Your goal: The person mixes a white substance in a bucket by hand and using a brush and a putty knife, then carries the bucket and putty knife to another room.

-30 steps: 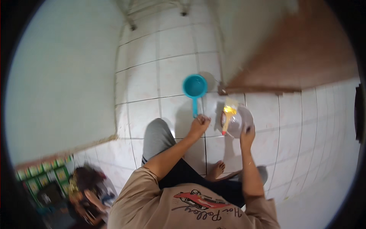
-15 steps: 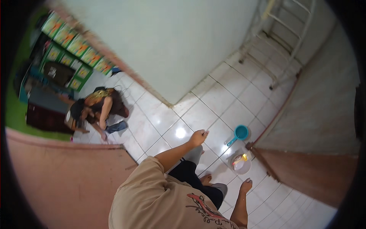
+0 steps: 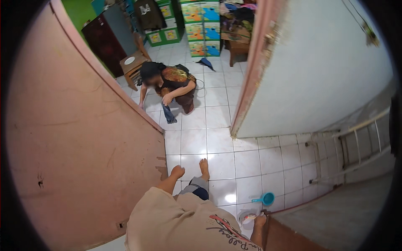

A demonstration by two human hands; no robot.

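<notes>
My left hand hangs in front of me with its fingers curled in, and I see nothing in it. It is close to the pink door. My right hand is low at the right, by the rim of a small clear bowl that stands on the white floor tiles. Whether the hand touches the bowl is unclear. A blue plastic scoop lies on the tiles just beyond the bowl. My bare foot points toward the doorway.
Another person crouches on the tiles past the doorway, near a small wooden stool and colourful drawers. A white door stands open at the right. A metal ladder leans beside a low wall.
The view has swung from the tiled corner toward the doorway. Both hands have left the bowl area they worked over; the left arm now hangs by the pink door.
</notes>
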